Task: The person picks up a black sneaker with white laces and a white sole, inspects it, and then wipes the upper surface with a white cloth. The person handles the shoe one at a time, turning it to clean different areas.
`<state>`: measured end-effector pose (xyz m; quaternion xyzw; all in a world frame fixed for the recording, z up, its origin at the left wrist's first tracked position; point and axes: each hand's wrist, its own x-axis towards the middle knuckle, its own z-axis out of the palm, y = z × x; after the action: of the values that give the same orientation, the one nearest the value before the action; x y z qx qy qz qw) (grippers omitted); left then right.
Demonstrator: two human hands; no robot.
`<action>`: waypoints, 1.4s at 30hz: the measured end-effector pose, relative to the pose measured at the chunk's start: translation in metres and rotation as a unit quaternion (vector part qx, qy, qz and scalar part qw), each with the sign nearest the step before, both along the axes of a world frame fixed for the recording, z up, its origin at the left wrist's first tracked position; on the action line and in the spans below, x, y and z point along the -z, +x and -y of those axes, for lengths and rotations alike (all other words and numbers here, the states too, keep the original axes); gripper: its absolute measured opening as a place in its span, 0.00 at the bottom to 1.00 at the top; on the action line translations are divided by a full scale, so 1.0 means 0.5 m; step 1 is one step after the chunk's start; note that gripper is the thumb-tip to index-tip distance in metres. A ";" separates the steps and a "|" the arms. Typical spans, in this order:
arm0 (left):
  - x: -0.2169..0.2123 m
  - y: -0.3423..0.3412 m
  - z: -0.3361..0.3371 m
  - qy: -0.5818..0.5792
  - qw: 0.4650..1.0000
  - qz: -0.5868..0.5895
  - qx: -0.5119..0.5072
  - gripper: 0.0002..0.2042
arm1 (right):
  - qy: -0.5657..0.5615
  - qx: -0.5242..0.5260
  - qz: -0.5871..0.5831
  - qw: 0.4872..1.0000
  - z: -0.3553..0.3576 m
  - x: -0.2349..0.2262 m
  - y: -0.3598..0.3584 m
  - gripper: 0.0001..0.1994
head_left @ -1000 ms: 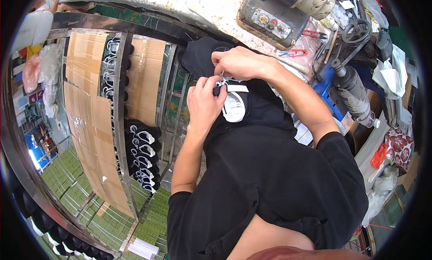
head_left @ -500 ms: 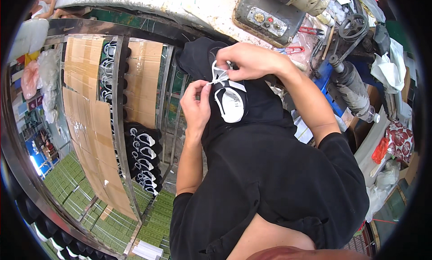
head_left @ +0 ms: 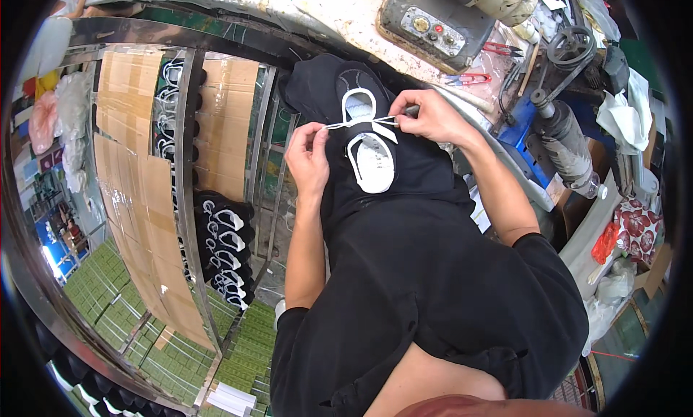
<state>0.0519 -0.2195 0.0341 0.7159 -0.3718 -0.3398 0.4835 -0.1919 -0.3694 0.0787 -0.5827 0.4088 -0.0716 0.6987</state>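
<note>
A black fabric shoe with white edging and a white insole (head_left: 374,166) lies on the black cloth over the person's lap (head_left: 426,168), its toe pointing to about twelve o'clock. Across its middle runs a thin white cord lace (head_left: 372,121), gathered at the centre and drawn out sideways.

The left hand (head_left: 309,157), between eight and nine o'clock of the shoe, pinches one side of the lace between thumb and fingers. The right hand (head_left: 431,117), near three o'clock, grips the other side with its fingers curled in.

Farther out, a worn whitish counter (head_left: 289,5) stretches from eleven to two o'clock. A grimy grey metal control box with knobs (head_left: 427,33) sits on it at one o'clock, and red-handled metal snips (head_left: 473,79) lie at two. At three stands a dusty grey cylindrical motor (head_left: 563,148). Toward eight is a metal-framed rack (head_left: 189,114) with taped brown cardboard sheets (head_left: 130,179) and, between seven and eight, stacked black shoes with white edging (head_left: 227,251).
</note>
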 end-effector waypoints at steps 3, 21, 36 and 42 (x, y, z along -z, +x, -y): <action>-0.008 -0.014 0.000 0.018 0.994 -0.104 0.019 0.11 | -0.072 -0.043 0.035 0.996 -0.013 0.016 0.012 0.08; -0.096 -0.038 0.074 0.050 0.988 -0.064 0.132 0.09 | 0.010 0.087 0.004 0.996 -0.019 0.022 0.079 0.10; -0.111 0.019 0.083 0.145 0.940 -0.246 0.185 0.08 | 0.057 0.169 0.155 0.972 -0.104 0.011 0.083 0.08; -0.125 0.069 0.132 0.275 0.900 -0.200 0.272 0.10 | -0.114 0.038 0.148 0.982 -0.127 0.002 0.067 0.07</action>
<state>0.0866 -0.2855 0.0964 0.6087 -0.3392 -0.6827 0.2200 -0.1581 -0.3060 0.0777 -0.6257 0.3122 -0.2296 0.6770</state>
